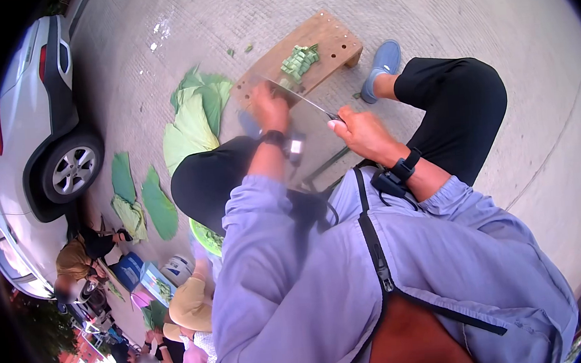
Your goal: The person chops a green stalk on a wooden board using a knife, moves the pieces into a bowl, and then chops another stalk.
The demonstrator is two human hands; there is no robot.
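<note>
A low wooden bench (306, 33) stands on the concrete, with a heap of cut green pieces (300, 61) on it. My right hand (365, 131) is closed round the handle of a knife (308, 101), whose blade points up and left over the bench. My left hand (270, 108) is at the bench's near left end, beside the blade tip. Its fingers are blurred, and whether they hold anything cannot be made out. Some pale green bits lie close to its fingertips.
Large green leaves (190, 124) lie on the ground left of the bench, with more leaves (160, 202) nearer the parked car (28, 141). Lower left are a blue bin (128, 269), a white bucket (177, 269) and several people. My knees flank the bench's near side.
</note>
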